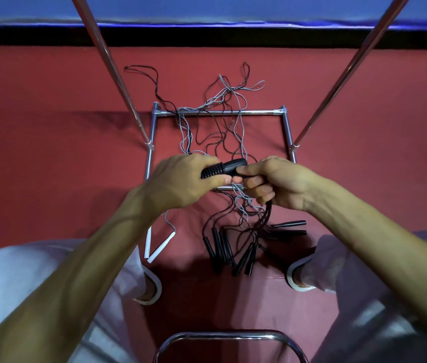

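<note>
Two white rope handles (156, 246) lie on the red mat (49, 132) at 8 o'clock from the hands, their grey cord running up under the left wrist. Left hand (181, 182) is curled round the ribbed end of a black jump-rope handle (226, 167), thumb underneath. That handle sits mid-frame just above the near chrome rail (222, 188) of a square frame. Its long axis runs almost level, and the smooth tapered end tips up toward 2 o'clock. Right hand (283, 183) pinches that smooth end between thumb and forefinger, its lower fingers bent round black cords that drop toward 6 o'clock.

At 12 o'clock, grey and black cords (238, 100) drape in a tangle over the far rail (246, 112), cross the frame and crowd behind the hands. At 6 o'clock a bunch of black handles (222, 247) fans out on the mat, with two more (288, 227) lying flat at 4 o'clock. Slanted chrome poles rise at 11 o'clock (112, 72) and 1 o'clock (338, 82)
</note>
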`<state>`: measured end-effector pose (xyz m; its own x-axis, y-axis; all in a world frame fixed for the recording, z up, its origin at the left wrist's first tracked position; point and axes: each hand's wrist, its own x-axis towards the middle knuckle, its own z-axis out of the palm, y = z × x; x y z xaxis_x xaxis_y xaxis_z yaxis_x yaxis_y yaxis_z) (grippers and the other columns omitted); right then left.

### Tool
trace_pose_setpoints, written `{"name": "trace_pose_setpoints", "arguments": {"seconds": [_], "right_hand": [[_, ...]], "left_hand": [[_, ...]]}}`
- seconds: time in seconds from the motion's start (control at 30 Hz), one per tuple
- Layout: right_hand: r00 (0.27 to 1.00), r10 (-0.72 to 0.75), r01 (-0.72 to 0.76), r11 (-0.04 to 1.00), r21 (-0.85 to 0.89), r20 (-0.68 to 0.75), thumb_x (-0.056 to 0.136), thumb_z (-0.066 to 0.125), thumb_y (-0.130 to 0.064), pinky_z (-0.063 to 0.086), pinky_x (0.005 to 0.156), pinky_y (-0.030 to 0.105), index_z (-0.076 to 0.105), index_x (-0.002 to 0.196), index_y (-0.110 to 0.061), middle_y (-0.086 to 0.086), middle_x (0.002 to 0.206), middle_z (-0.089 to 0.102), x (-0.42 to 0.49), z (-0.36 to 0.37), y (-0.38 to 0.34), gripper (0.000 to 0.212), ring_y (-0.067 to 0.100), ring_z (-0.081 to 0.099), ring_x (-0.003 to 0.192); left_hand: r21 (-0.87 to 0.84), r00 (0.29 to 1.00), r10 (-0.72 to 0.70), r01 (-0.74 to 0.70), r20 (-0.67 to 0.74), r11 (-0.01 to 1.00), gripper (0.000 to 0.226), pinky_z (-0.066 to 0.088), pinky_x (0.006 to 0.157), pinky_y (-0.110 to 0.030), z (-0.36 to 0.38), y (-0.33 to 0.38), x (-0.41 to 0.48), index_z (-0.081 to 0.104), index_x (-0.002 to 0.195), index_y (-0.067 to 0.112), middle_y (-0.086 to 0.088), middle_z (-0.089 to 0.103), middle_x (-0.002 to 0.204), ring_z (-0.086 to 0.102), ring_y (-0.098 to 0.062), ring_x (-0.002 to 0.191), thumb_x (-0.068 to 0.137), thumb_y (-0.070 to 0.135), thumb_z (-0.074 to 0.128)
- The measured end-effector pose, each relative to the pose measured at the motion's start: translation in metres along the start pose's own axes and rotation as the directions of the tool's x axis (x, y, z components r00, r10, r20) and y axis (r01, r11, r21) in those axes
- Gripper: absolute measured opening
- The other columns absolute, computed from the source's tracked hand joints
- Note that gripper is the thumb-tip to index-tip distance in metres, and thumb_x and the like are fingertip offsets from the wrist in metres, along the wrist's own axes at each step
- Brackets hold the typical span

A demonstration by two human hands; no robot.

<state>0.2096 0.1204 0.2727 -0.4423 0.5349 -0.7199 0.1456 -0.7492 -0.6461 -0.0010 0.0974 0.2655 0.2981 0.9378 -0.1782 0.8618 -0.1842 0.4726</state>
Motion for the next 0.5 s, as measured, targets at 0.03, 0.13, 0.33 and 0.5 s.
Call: {"name": "trace_pose_setpoints", "arguments": {"seconds": [0.03,0.13,0.33,0.5], "right_hand": [[1.000,-0.009,0.009,1.000,-0.005,-0.001,0.102,0.051,-0.009,0.018,0.035,0.016,0.059,0.085,-0.008,-0.007,0.054,0.031,-0.001,0.000,0.002,0.019,0.004,0.023,0.041],[0.997,-0.071,0.067,0.994,-0.083,-0.034,0.097,0.059,-0.006,0.023,0.037,0.017,0.065,0.082,-0.004,-0.002,0.052,0.041,-0.005,0.000,0.002,0.017,0.008,0.032,0.040],[0.974,-0.225,0.210,0.931,-0.298,-0.016,0.104,0.055,-0.008,0.036,0.037,0.021,0.067,0.090,0.009,0.011,0.057,0.063,-0.010,0.000,-0.001,0.024,0.014,0.052,0.039],[0.954,-0.282,0.242,0.531,-0.812,0.099,0.106,0.051,-0.020,0.046,0.047,0.028,0.064,0.079,-0.004,0.009,0.056,0.067,-0.015,-0.007,-0.003,0.034,0.020,0.057,0.044]], "left_hand": [[0.009,1.000,0.010,-0.010,0.005,1.000,0.037,0.048,0.068,-0.035,0.001,0.001,0.000,0.062,0.095,0.030,0.008,0.060,0.071,0.061,-0.017,0.074,0.093,0.066,0.053],[0.073,0.999,0.032,-0.030,-0.023,0.997,0.033,0.041,0.067,-0.034,0.004,0.003,0.002,0.061,0.100,0.031,0.009,0.061,0.077,0.059,-0.020,0.079,0.093,0.062,0.054],[0.140,0.996,0.048,-0.037,-0.080,0.989,0.031,0.032,0.063,-0.032,0.011,0.011,0.006,0.060,0.091,0.028,0.009,0.053,0.068,0.048,-0.019,0.073,0.092,0.059,0.057],[0.213,0.999,-0.018,0.024,-0.032,0.977,0.049,0.035,0.063,-0.031,0.021,0.019,0.008,0.057,0.077,0.030,0.007,0.054,0.065,0.051,-0.023,0.071,0.080,0.079,0.057]]}}
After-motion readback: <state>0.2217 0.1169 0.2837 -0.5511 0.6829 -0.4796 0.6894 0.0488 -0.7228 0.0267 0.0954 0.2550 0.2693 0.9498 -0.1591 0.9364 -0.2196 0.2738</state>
